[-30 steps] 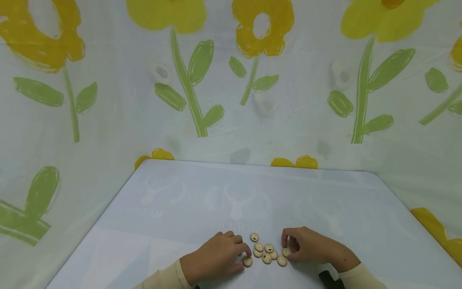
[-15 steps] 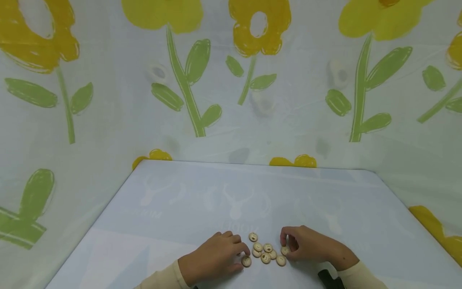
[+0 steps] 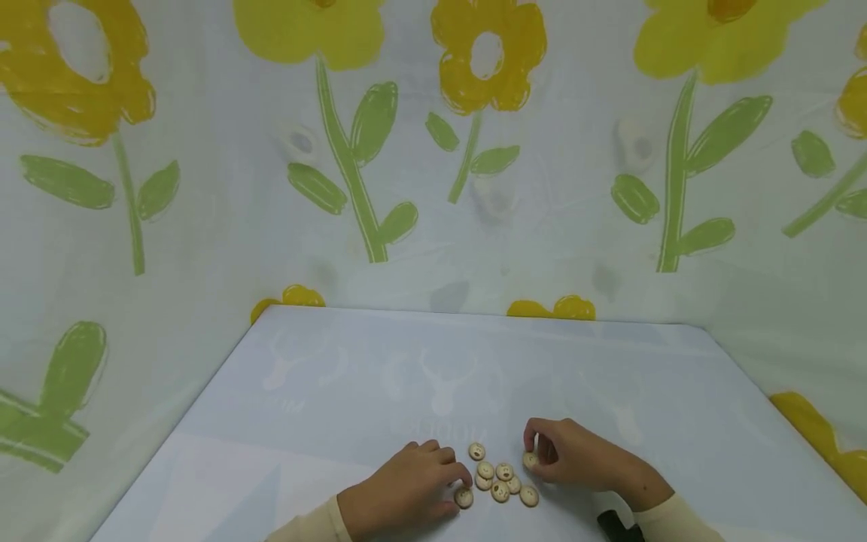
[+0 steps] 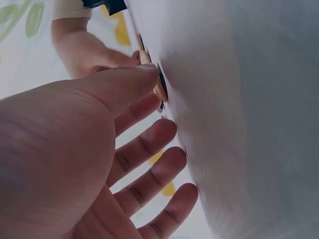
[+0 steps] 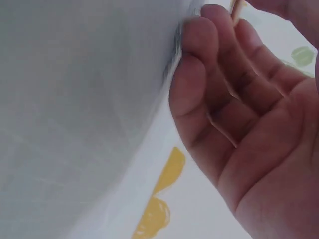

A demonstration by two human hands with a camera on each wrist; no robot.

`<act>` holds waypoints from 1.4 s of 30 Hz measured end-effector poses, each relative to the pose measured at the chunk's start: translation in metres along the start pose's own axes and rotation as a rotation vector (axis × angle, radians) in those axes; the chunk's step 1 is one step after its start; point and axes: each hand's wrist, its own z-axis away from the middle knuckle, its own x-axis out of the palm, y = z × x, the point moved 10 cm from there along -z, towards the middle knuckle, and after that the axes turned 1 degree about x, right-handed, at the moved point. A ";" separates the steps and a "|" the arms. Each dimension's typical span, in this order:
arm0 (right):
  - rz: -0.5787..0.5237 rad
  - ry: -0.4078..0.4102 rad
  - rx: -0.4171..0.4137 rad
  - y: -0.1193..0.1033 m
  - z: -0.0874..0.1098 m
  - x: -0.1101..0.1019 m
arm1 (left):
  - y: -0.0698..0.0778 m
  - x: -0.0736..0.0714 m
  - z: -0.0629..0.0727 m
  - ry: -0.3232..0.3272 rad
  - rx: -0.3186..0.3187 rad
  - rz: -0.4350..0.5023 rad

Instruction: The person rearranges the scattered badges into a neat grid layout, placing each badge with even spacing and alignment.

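Observation:
Several round, pale wooden buttons, some with dark marks, lie in a loose cluster around one button. My left hand has thumb and index finger around a button at the cluster's left side; in the left wrist view that button shows edge-on by the thumb tip. At the right, my right hand pinches another button between thumb and index finger. In the right wrist view only a thin edge of this button shows at the top, with the other fingers curled.
The pale printed tabletop stretches away beyond the hands. Behind it hangs a white cloth printed with yellow flowers. A lone button lies at the cluster's far side. A dark band sits at the right wrist.
My right hand has shifted slightly away from me and to the left, carrying its button off from the cluster's right side. The left hand and the other buttons stay put.

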 end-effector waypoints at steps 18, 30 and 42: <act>0.062 0.233 -0.004 -0.018 -0.040 -0.016 | 0.009 0.002 0.003 0.039 0.051 -0.089; -0.002 0.224 0.043 -0.013 -0.052 -0.024 | -0.002 0.001 0.001 -0.011 -0.058 0.030; -0.020 0.172 0.159 0.010 -0.052 -0.013 | -0.002 0.003 -0.006 -0.011 -0.067 0.057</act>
